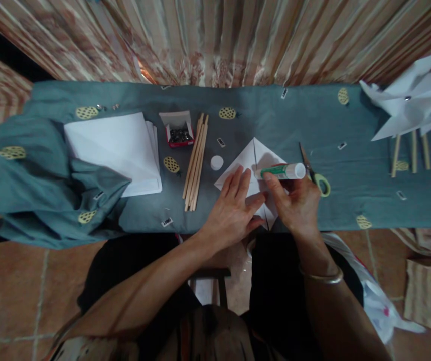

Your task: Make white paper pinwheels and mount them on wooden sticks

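Observation:
A white paper square (pixel 238 168) with drawn or cut dark lines running in from its corners lies turned on its corner at the table's front. Flat on its left half, fingers stretched, rests my left hand (pixel 234 210). My right hand (pixel 294 200) is closed round a white and green glue stick (pixel 281 172), held nearly level over the paper with its tip near the middle. A round white cap (pixel 217 162) lies left of the paper. Just right of my right hand is a pair of scissors (pixel 322 184) with light green handles, partly hidden by the hand.
Wooden sticks (pixel 196 160) lie beside an open box of small metal pieces (pixel 179 135). A stack of white paper (pixel 113 150) is at left, partly covered by bunched cloth. White paper pinwheels (pixel 407 100) on sticks stand at right. A striped curtain (pixel 215 40) hangs behind the table.

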The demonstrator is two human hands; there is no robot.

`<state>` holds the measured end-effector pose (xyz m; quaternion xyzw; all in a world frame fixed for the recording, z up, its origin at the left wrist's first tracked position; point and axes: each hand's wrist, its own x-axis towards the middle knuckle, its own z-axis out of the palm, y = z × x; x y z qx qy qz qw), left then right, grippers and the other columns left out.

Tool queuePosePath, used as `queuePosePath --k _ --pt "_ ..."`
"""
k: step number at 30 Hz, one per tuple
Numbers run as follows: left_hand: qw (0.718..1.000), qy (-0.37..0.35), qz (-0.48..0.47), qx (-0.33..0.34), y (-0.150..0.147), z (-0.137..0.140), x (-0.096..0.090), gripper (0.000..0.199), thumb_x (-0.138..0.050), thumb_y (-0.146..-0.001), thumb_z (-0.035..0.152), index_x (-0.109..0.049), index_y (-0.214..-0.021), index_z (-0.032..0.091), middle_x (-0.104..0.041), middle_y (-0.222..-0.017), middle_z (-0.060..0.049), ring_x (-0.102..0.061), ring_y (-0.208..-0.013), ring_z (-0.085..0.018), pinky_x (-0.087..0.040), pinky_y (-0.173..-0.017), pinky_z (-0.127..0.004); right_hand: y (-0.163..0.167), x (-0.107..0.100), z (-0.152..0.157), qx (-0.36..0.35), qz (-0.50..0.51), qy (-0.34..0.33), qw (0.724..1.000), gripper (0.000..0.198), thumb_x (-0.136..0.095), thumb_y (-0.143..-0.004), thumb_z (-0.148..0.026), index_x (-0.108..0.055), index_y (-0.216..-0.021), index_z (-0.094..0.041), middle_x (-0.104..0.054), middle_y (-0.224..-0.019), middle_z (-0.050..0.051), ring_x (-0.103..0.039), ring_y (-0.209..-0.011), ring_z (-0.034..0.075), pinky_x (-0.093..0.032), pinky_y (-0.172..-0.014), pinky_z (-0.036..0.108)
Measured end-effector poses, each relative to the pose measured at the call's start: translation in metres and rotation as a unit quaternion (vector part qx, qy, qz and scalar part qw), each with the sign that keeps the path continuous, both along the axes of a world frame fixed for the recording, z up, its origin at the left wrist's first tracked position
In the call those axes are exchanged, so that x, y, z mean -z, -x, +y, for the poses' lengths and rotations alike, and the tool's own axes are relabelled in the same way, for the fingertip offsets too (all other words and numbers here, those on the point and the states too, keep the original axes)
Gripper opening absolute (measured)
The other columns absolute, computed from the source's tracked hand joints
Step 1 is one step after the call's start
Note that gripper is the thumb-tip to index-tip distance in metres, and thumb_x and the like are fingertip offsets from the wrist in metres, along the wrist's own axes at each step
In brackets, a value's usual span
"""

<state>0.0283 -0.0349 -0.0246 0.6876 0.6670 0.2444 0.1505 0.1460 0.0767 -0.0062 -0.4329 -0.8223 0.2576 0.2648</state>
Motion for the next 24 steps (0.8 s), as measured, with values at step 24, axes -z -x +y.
queuePosePath --k 24 --pt "1.0 0.007 0.015 0.001 0.0004 -0.0013 0.0013 0.048 -0.064 -0.086 0.041 -0.056 -0.127 0.017 -0.017 -0.161 -0.017 -0.009 -0.149 -0.041 -0.024 -0.115 -0.065 -0.002 -0.0047 -0.0074 -0.009 -0.045 0.012 0.999 0.04 -0.058 -0.085 -0.055 -0.072 -0.091 -0.017 -0.076 -0.083 0.011 -0.072 -0.076 0.027 -0.054 -0.068 0.038"
